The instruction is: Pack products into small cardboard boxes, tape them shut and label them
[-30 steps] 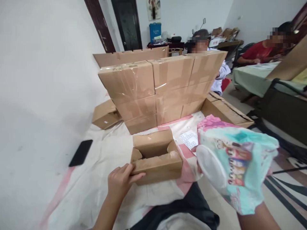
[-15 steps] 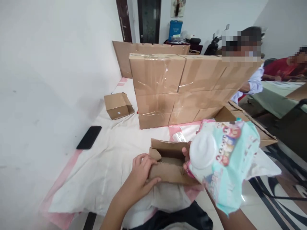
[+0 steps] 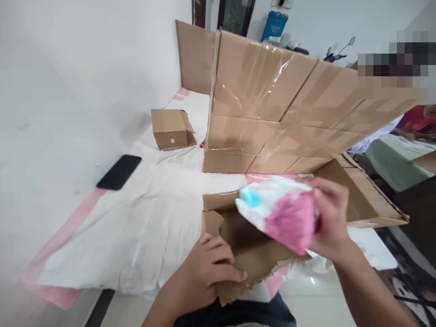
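My right hand [image 3: 330, 218] is closed round one end of a pack of wet wipes [image 3: 289, 218], blurred by motion, its pink and white side toward me. The pack is tilted over an open cardboard box [image 3: 259, 259], above its inner space. On the box's near left corner, my left hand [image 3: 211, 272] grips the flap, thumb on the cardboard and fingers over the edge. The box's near flap folds outward toward me and has a torn edge.
A tall taped cardboard panel [image 3: 259, 91] stands behind the box. A smaller carton [image 3: 170, 131] and a black phone [image 3: 120, 172] lie on the white cloth [image 3: 153, 218] at left. A larger open carton [image 3: 368, 195] is at right. Two people are beyond the panel.
The wipes pack has swung left from the right side to above the box and turned over, its white lid now out of sight. The box's near flap has tipped outward. My view has shifted.
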`<state>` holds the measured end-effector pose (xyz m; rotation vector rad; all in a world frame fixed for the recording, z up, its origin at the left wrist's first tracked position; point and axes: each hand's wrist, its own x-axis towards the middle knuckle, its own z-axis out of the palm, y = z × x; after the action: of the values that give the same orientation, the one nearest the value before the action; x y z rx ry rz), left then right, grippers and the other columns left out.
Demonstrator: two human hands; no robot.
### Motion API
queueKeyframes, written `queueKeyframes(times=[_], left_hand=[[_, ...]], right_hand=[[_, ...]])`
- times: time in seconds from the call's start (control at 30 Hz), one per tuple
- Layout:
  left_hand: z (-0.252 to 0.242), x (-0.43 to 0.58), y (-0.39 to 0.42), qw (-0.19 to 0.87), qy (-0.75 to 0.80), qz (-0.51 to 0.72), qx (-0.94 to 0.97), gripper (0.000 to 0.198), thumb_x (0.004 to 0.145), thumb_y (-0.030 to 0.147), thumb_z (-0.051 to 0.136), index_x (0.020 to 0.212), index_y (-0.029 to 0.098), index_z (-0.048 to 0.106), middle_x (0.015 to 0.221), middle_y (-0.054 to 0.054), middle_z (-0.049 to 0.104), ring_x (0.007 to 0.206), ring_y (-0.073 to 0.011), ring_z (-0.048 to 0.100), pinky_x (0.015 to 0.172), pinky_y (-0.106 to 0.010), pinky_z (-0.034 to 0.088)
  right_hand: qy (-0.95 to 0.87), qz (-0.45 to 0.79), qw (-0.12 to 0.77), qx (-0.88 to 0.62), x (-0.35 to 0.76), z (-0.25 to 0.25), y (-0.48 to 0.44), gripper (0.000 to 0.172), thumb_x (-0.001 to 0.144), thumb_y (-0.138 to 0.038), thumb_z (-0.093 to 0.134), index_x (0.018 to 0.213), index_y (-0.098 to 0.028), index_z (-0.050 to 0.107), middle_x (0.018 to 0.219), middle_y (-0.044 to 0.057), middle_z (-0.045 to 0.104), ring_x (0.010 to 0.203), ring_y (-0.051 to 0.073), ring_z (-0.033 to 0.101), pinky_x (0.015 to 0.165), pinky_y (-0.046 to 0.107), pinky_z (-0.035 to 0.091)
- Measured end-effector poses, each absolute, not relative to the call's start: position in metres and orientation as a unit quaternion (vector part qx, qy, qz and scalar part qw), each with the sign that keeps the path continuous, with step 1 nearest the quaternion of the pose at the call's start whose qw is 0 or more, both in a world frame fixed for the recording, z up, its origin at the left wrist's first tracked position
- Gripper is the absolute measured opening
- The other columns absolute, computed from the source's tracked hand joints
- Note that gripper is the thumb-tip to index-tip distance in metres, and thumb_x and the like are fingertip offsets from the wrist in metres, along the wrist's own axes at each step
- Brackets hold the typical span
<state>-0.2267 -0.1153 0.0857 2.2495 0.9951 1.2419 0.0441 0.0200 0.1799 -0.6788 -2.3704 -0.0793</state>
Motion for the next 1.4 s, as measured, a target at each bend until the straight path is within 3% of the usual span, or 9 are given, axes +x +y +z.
queueKeyframes(times=[0.2,0.4,0.53,0.77,0.93,1.07,1.17,1.27,1.4], left_hand=[[0.084,-0.233,-0.101,0.209,0.350,0.443,0.798,0.030,0.086,0.008,0.063,0.096,0.034,0.074,0.080,0.002,0.064,0.080,-0.0145,0.052,0.074,-0.036,0.030],[0.080,-0.243,-0.086,0.190,0.348,0.457,0.796,0.025,0.090,0.016,0.062,0.091,0.036,0.077,0.080,0.002,0.066,0.079,-0.0136,0.055,0.074,-0.035,0.030],[0.079,-0.249,-0.083,0.206,0.365,0.454,0.786,0.021,0.094,0.028,0.061,0.086,0.036,0.078,0.076,0.002,0.065,0.075,-0.0135,0.056,0.075,-0.035,0.032],[0.082,-0.249,-0.087,0.228,0.377,0.458,0.772,0.030,0.097,0.036,0.054,0.081,0.032,0.079,0.071,0.000,0.064,0.071,-0.0135,0.055,0.076,-0.035,0.035],[0.080,-0.249,-0.091,0.247,0.395,0.435,0.770,0.030,0.097,0.039,0.054,0.082,0.032,0.079,0.073,-0.002,0.064,0.074,-0.0159,0.056,0.078,-0.037,0.038],[0.077,-0.248,-0.092,0.231,0.389,0.458,0.765,0.025,0.097,0.033,0.056,0.087,0.032,0.078,0.075,0.000,0.063,0.074,-0.0144,0.056,0.078,-0.035,0.037],[0.078,-0.247,-0.090,0.235,0.380,0.469,0.762,0.022,0.097,0.034,0.058,0.088,0.032,0.078,0.075,0.000,0.063,0.074,-0.0139,0.056,0.076,-0.035,0.036],[0.080,-0.247,-0.090,0.243,0.383,0.467,0.759,0.024,0.096,0.041,0.059,0.086,0.031,0.079,0.075,-0.001,0.064,0.073,-0.0145,0.055,0.074,-0.036,0.034],[0.079,-0.246,-0.090,0.246,0.399,0.466,0.751,0.031,0.097,0.048,0.056,0.083,0.031,0.079,0.073,-0.001,0.062,0.071,-0.0151,0.054,0.073,-0.036,0.033]], right_hand=[[-0.952,-0.208,0.171,-0.148,0.007,0.158,0.027,0.065,0.090,-0.007,0.058,0.143,-0.044,0.050,0.121,0.009,0.057,0.120,0.030,0.054,0.097,0.050,0.045],[-0.951,-0.271,0.050,-0.143,-0.022,0.157,0.025,0.068,0.094,-0.009,0.051,0.153,-0.039,0.037,0.134,0.013,0.056,0.120,0.034,0.052,0.092,0.054,0.045],[-0.971,-0.206,-0.025,-0.120,-0.041,0.156,0.025,0.067,0.098,-0.012,0.049,0.156,-0.038,0.031,0.156,0.010,0.044,0.135,0.037,0.045,0.094,0.056,0.044],[-0.992,-0.080,-0.065,-0.068,-0.043,0.155,0.032,0.060,0.097,-0.013,0.053,0.153,-0.029,0.040,0.162,0.015,0.036,0.147,0.044,0.033,0.096,0.058,0.044],[-0.964,0.185,-0.193,-0.010,-0.050,0.166,0.049,0.061,0.091,0.001,0.045,0.142,-0.031,0.055,0.155,0.008,0.048,0.147,0.025,0.039,0.107,0.047,0.043],[-0.962,0.195,-0.169,-0.085,-0.057,0.167,0.060,0.056,0.090,-0.009,0.060,0.144,-0.022,0.053,0.156,0.014,0.043,0.145,0.028,0.037,0.112,0.048,0.040],[-0.973,0.109,-0.185,-0.088,-0.070,0.164,0.053,0.058,0.081,-0.016,0.075,0.137,-0.014,0.057,0.135,0.018,0.059,0.127,0.033,0.049,0.097,0.046,0.050],[-0.972,-0.011,-0.214,-0.100,-0.087,0.159,0.039,0.045,0.079,-0.012,0.073,0.123,-0.010,0.065,0.110,0.020,0.066,0.109,0.035,0.055,0.078,0.042,0.052],[-0.968,-0.077,-0.220,-0.098,-0.091,0.158,0.036,0.042,0.078,-0.014,0.072,0.120,-0.011,0.065,0.114,0.021,0.060,0.105,0.036,0.055,0.071,0.040,0.050]])
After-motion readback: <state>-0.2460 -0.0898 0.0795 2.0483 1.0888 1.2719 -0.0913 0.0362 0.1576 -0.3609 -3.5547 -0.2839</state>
